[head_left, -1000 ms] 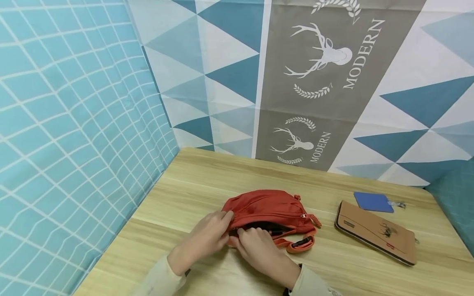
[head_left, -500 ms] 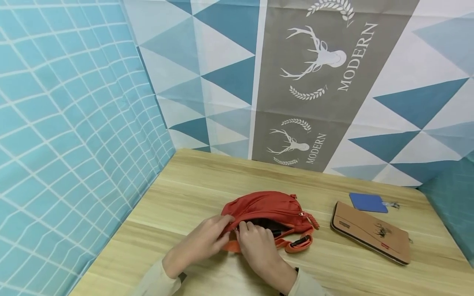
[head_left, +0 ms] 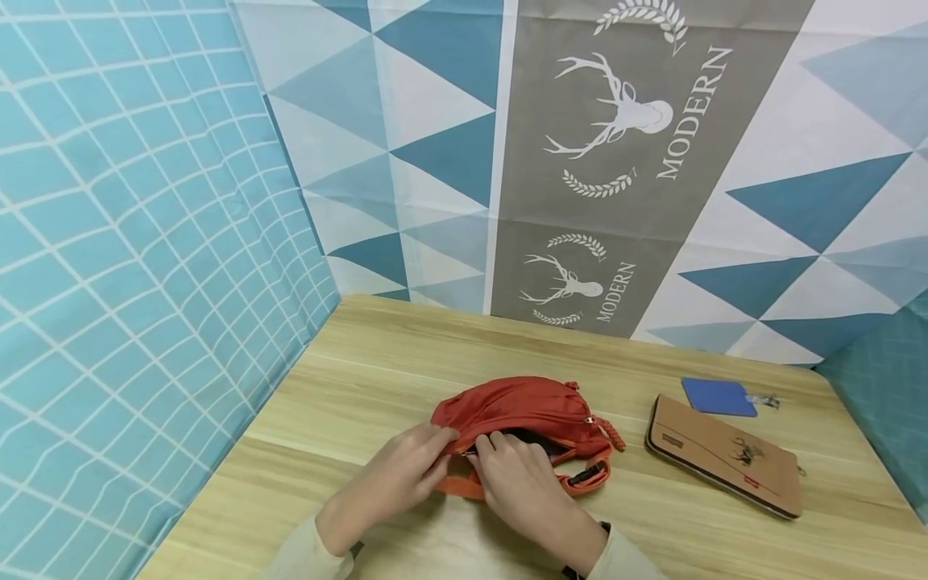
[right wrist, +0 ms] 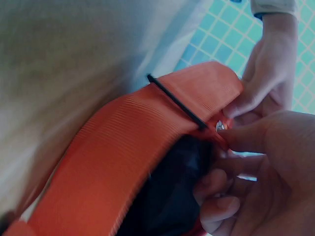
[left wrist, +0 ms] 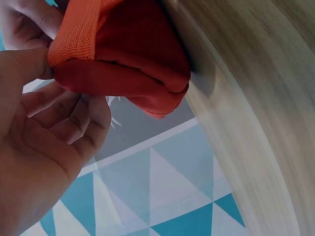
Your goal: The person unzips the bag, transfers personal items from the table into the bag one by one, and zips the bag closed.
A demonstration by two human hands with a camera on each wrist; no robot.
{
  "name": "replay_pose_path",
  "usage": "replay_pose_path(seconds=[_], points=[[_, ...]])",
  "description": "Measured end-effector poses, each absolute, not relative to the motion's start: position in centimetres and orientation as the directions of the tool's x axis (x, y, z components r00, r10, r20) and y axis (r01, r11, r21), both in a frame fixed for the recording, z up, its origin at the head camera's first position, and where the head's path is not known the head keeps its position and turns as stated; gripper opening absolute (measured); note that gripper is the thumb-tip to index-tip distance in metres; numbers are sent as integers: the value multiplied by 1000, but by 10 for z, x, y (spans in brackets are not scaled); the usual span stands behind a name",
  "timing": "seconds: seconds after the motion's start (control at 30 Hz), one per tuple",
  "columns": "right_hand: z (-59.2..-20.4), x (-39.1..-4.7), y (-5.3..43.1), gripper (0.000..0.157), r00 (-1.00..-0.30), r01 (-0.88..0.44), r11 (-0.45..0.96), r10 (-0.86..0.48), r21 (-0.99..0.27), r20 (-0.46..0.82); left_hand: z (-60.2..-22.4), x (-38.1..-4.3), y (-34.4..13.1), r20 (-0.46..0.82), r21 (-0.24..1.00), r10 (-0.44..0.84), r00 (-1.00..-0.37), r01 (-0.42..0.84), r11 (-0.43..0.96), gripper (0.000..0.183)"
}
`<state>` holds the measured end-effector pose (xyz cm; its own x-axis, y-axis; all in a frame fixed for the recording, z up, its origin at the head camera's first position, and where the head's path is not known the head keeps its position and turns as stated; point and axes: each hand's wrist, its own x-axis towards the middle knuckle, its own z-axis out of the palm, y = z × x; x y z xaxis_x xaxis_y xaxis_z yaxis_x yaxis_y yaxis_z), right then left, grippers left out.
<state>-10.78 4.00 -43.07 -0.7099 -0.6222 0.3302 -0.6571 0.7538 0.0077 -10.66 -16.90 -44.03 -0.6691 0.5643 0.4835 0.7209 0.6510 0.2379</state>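
A red waist bag (head_left: pixel 522 403) lies on the table, its front pocket open and showing a dark lining (right wrist: pixel 170 189). My left hand (head_left: pixel 406 463) pinches the bag's left end between thumb and fingers; in the left wrist view the left hand (left wrist: pixel 54 132) holds it beside the orange strap. My right hand (head_left: pixel 518 483) is at the pocket's opening. In the right wrist view the right hand (right wrist: pixel 266 162) pinches the zipper pull by a silver slider (right wrist: pixel 220 126), its other fingers curled at the lining. An orange webbing strap (right wrist: pixel 113 152) runs along the front, with a black buckle (head_left: pixel 586 474).
To the bag's right lies a brown notebook-like case (head_left: pixel 725 455) with a deer print. Behind it is a blue card holder (head_left: pixel 719 397) with a clip. A patterned backdrop (head_left: pixel 442 161) stands along the table's (head_left: pixel 348 362) far edge, and a blue grid sheet (head_left: pixel 145 242) on the left.
My right hand has shifted a little to the right along the pocket's opening and now covers more of it. The left hand keeps its hold on the bag's left end.
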Motion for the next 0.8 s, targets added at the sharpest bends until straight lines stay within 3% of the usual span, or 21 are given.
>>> replay_pose_path(seconds=[0.2, 0.5, 0.8], points=[[-425, -110, 53, 20, -726, -660, 751, -627, -28, 282, -441, -106, -168, 502, 219, 562, -657, 725, 653, 21], [-423, -114, 79, 29, -766, -636, 758, -600, -145, 230, -439, -108, -168, 502, 200, 579, -642, 738, 645, 16], [-419, -114, 91, 31, -773, -631, 758, -594, -165, 224, -438, -106, -167, 479, 221, 582, -657, 732, 645, 13]])
